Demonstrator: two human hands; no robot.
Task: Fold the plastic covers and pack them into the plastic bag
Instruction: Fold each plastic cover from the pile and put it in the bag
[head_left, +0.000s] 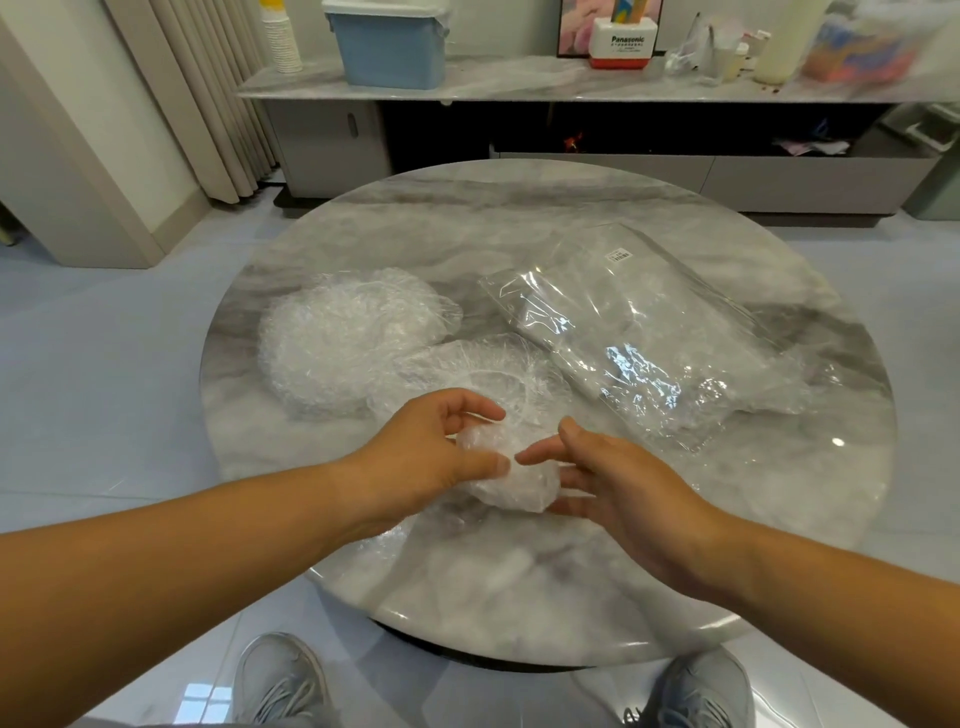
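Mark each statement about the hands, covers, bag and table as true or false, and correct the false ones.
1. The left hand grips a folded cover. True.
2. The right hand holds the bag. False: the bag lies untouched on the table; the right hand is open beside the cover.
3. The table is square. False: it is round.
4. A pile of covers lies left of the bag. True.
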